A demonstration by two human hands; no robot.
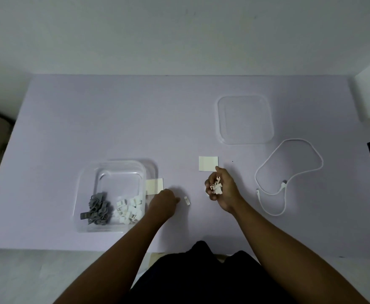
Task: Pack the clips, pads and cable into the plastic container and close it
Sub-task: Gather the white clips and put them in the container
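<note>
1. While the right hand [220,189] is cupped palm-up above the table [92,128], its fingers curl loosely around a small heap of white clips [216,187]; holding it as a bowl lets several be carried at once, which I judge is the reason for that pose.
2. The left hand [165,199] reaches low over the table towards a single stray clip [186,200] lying just beside its fingertips. Its fingers are bunched together and turned away from the camera, so I cannot tell whether they pinch anything yet.
3. The plastic container [111,194] stands open to the left of both hands, near the table's front edge. Grey clips [97,208] are piled in its near-left part and more white ones [128,208] beside them, so sorting by colour appears to be kept.
4. One pad [154,186] lies against the container's right wall, partly behind it; a second pad [208,163] lies just beyond the right hand. Both wait unpacked.
5. The white cable [289,172] lies in a loose loop well to the right, and the clear lid [245,119] rests beyond it, out of the way until closing.
6. No brand, label or writing can be read on anything here.
</note>
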